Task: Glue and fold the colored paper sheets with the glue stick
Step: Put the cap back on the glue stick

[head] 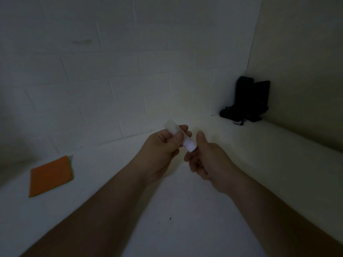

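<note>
A white glue stick (pixel 179 135) is held up above the white table (pixel 167 210), tilted with its far end up and left. My left hand (pixel 161 149) grips its middle between thumb and fingers. My right hand (pixel 207 160) pinches the stick's lower right end with the fingertips, thumb raised beside it. A folded orange paper sheet (pixel 51 176) lies flat on the table at the left, well away from both hands, with a greenish edge showing at its far corner.
A white brick wall (pixel 111 71) rises just behind the table. A second wall closes the right side. Black objects (pixel 246 101) with cords lean in the back right corner. The scene is dim.
</note>
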The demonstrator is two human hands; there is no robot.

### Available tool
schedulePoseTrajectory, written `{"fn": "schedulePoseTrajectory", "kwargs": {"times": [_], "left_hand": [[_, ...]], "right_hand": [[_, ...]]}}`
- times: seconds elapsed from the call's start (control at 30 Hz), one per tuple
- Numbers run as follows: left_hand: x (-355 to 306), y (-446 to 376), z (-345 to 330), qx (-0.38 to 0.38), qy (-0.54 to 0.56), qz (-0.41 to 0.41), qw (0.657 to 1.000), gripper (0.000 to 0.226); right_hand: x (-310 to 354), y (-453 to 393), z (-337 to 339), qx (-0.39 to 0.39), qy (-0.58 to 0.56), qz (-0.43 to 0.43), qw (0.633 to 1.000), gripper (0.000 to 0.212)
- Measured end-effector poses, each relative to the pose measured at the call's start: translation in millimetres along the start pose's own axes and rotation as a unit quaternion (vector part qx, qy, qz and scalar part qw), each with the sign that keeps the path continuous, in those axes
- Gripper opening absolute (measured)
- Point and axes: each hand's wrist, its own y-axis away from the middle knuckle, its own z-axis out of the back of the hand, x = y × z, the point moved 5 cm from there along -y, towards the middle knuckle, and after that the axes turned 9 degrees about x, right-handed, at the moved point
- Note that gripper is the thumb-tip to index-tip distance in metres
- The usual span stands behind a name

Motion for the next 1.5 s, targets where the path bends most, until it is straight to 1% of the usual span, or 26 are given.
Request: {"fn": "schedulePoseTrajectory", "kwargs": {"times": [0.1,0.17,0.27,0.33,0.4,0.43,0.5,0.57,0.63,0.67,0.7,0.77,0.83,0.9,0.97,1.0,1.07,1.13,1.2,1.23,1.27,1.33,1.37,1.4,1.43,1.5], "left_hand": [[-4.9,1.1,-3.6,0.029,0.063,0.002,0.998,0.041],[-4.6,2.2,-4.2,0.036,0.075,0.005,0.997,0.041],[-5.4,3.0,-3.9,0.044,0.088,-0.001,0.995,0.038],[-8.0,2.8,-2.3,0.033,0.099,-0.008,0.995,0.036],[-10.1,2.1,-1.2,0.021,0.120,-0.012,0.993,0.037],[-10.5,2.0,-2.2,0.024,0.125,-0.014,0.992,0.039],[-12.0,3.4,-4.2,0.028,0.123,-0.017,0.992,0.040],[-12.6,4.9,-4.4,0.022,0.105,-0.014,0.994,0.041],[-13.4,5.0,-3.5,0.019,0.068,-0.008,0.997,0.041],[-12.8,4.6,-3.6,0.021,0.050,-0.006,0.998,0.041],[-11.9,3.9,-4.4,0.024,0.037,-0.006,0.999,0.040],[-10.2,2.3,-7.4,0.027,0.040,-0.017,0.999,0.038],[-10.1,1.8,-8.2,0.024,0.045,-0.032,0.998,0.037],[-10.4,-0.1,-2.3,0.012,-0.060,-0.048,0.997,0.041],[-6.9,-3.7,10.9,-0.030,-0.240,-0.046,0.969,0.050],[-5.7,-4.3,18.7,-0.068,-0.287,-0.038,0.955,0.048],[-1.9,-6.5,31.2,-0.124,-0.320,-0.016,0.939,0.037],[-2.5,-7.2,32.1,-0.134,-0.342,0.019,0.930,0.030],[-10.2,-7.2,14.3,-0.066,-0.346,0.053,0.935,0.017],[-16.4,-4.5,-3.7,0.010,-0.361,0.056,0.931,0.015],[-20.8,-1.2,-26.4,0.114,-0.398,0.050,0.909,0.018],[-17.8,15.7,-71.6,0.313,-0.473,0.034,0.823,0.029],[-11.1,25.8,-87.9,0.377,-0.498,0.012,0.780,0.034],[-2.4,32.8,-97.2,0.408,-0.520,-0.012,0.750,0.037],[3.6,38.2,-102.4,0.409,-0.534,-0.029,0.739,0.038],[11.9,42.1,-99.1,0.387,-0.543,-0.037,0.744,0.033]], "right_hand": [[-1.3,9.9,-19.7,0.096,-0.228,-0.064,0.967,0.072],[0.0,11.8,-24.3,0.106,-0.263,-0.059,0.957,0.062],[3.3,12.7,-27.2,0.075,-0.250,-0.011,0.965,0.051],[7.7,13.2,-27.3,0.026,-0.222,0.064,0.973,0.037],[13.2,16.2,-25.1,-0.040,-0.167,0.162,0.972,0.014],[15.7,18.6,-23.1,-0.074,-0.129,0.206,0.967,0.013],[17.6,21.9,-19.7,-0.123,-0.058,0.247,0.959,0.023],[18.7,21.9,-18.8,-0.104,-0.112,0.231,0.961,0.029],[16.0,15.5,-20.6,-0.045,-0.280,0.140,0.949,0.021],[14.1,13.2,-22.2,-0.021,-0.330,0.084,0.940,0.022],[10.9,10.9,-22.7,-0.001,-0.337,0.046,0.940,0.030],[9.8,9.1,-23.5,0.023,-0.318,0.056,0.946,0.033],[11.5,7.5,-19.2,0.010,-0.303,0.118,0.946,0.022],[14.5,4.5,-2.5,-0.031,-0.291,0.163,0.942,0.012],[12.7,-2.6,22.8,-0.093,-0.295,0.177,0.934,0.007],[10.4,-5.8,34.8,-0.121,-0.302,0.177,0.929,0.004],[2.9,-11.1,52.5,-0.155,-0.316,0.171,0.920,0.001],[-5.1,-15.6,58.7,-0.178,-0.321,0.156,0.917,0.004],[-12.0,-20.2,57.9,-0.212,-0.302,0.136,0.919,0.012],[-16.2,-22.0,56.3,-0.230,-0.285,0.127,0.922,0.016],[-18.5,-22.6,55.3,-0.246,-0.271,0.123,0.922,0.018],[-21.7,-23.7,53.5,-0.259,-0.253,0.126,0.924,0.019],[-21.8,-23.3,52.7,-0.257,-0.256,0.127,0.923,0.019],[-21.6,-22.6,52.6,-0.250,-0.268,0.127,0.922,0.019],[-22.2,-22.2,53.0,-0.242,-0.280,0.126,0.921,0.019],[-23.9,-22.0,53.9,-0.229,-0.292,0.122,0.921,0.020]]}}
